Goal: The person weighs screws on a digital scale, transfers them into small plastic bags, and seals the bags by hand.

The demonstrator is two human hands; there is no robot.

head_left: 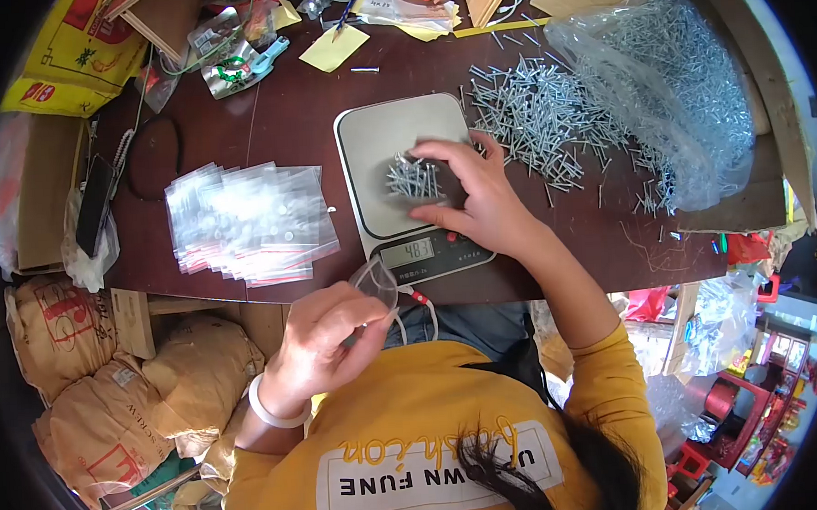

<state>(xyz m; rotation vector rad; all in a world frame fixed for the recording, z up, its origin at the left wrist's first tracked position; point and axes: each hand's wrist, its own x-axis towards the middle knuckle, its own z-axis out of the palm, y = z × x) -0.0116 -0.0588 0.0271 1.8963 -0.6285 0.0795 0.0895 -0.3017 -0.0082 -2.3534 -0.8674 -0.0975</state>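
A small pile of silver screws (413,178) lies on the plate of a digital scale (365,137), whose display (406,252) seems to read 483. My right hand (479,191) curves around the pile from the right, forefinger at its far side and thumb at its near side. In front of the scale, my left hand (325,342), with a white band at the wrist, pinches a clear plastic bag (376,280) between thumb and fingers. Overlapping clear zip bags (250,222) are spread on the table left of the scale.
A large heap of loose screws (540,119) covers the table at the right, beside a box (781,134) lined with plastic and full of screws. Papers, a yellow note (335,48) and light-blue scissors (269,57) lie at the back. Brown sacks (111,400) stand at lower left.
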